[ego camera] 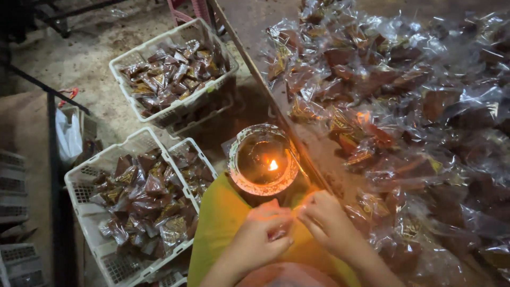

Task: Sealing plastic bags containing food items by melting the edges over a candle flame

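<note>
Clear plastic packets with dark brown contents are heaped across the dark wooden table, which fills the right side of the view and is seen under dim, warm light. At the table's near edge a small round metal lamp dish with a lit flame is set, its rim crusted and pale. Just below it, a small clear packet is pinched between the left hand and the right hand; both hands are closed around it, fingertips meeting close to the flame, though the packet itself is largely hidden by the fingers. A yellow-green cloth is spread beneath the hands.

To the left, on the rough grey concrete floor, two white plastic lattice baskets are placed: a far basket and a near basket, each filled with the same brown packets. A white plastic bag is hung by a dark metal frame at the left edge. Stacked grey crates are seen in the lower left corner.
</note>
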